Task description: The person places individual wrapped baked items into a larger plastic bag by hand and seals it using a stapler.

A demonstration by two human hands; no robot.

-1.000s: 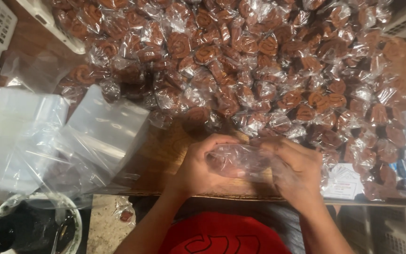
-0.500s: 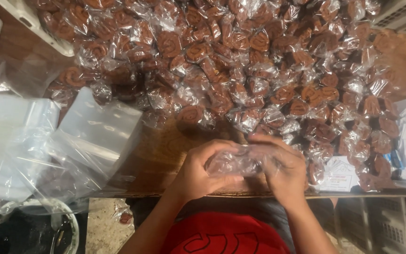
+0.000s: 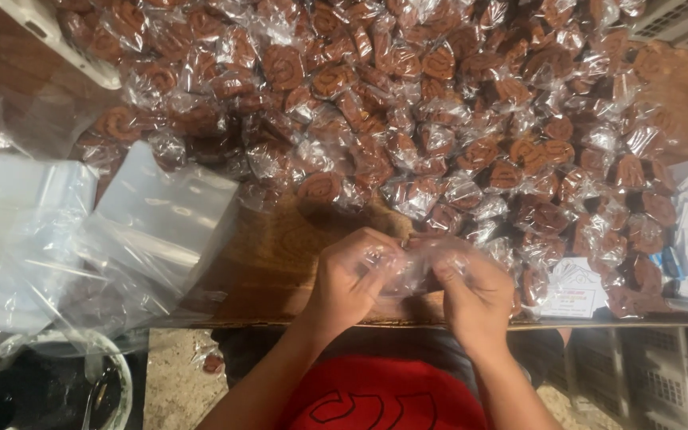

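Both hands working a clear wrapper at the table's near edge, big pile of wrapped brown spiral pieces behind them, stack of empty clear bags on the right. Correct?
Not quite. The head view shows the stack of empty clear bags on the left, not the right. The rest holds: left hand and right hand pinch a clear wrapper at the table's near edge, with the pile of wrapped brown spiral pieces behind.

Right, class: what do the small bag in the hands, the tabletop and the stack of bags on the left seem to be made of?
Small bag, held by the left hand and right hand: thin clear plastic film, glossy; it crinkles and shows through.
Tabletop: wood, probably varnished; brown grain rings show.
Stack of bags: the same clear film, likely; flat, shiny, see-through sheets.
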